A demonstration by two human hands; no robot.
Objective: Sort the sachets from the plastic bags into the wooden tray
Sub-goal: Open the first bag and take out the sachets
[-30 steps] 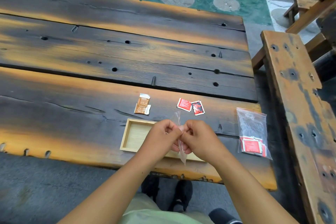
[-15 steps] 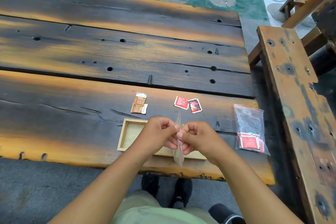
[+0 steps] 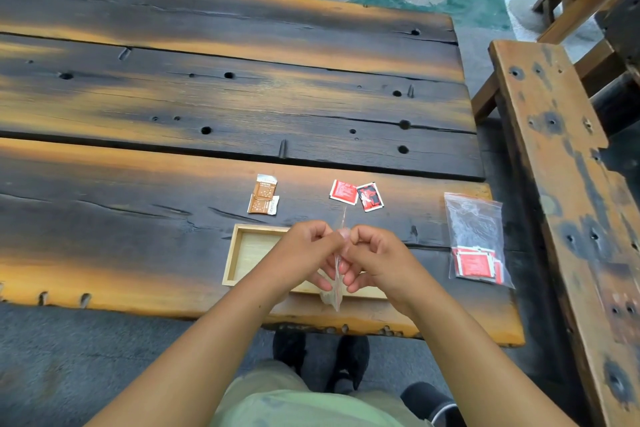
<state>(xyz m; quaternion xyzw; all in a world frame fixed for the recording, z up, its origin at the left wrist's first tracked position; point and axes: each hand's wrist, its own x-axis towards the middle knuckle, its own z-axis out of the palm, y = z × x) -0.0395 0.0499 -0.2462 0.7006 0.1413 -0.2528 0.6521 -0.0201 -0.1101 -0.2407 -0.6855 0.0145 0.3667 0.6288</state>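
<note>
1. Hands: left hand (image 3: 308, 250) and right hand (image 3: 377, 253) are together over the wooden tray (image 3: 242, 262), each pinching one side of a small clear bag (image 3: 336, 291) seen edge-on. Looks like working its mouth open; can't tell if anything is inside.
2. Tray: visible part of the floor is bare. The rest is hidden under the hands, so nothing confirmed sorted in.
3. Out on the table (image 3: 138, 218), beyond the tray: two brown sachets (image 3: 264, 194), touching, and two red sachets (image 3: 356, 192), side by side.
4. Second bag (image 3: 476, 243) lies right of the tray, apart from it, with several red sachets at its bottom. Not emptied.
5. Judgement: early stage. Left to do: finish with the held bag, unload the second bag, move all loose sachets into the tray by kind.
</note>
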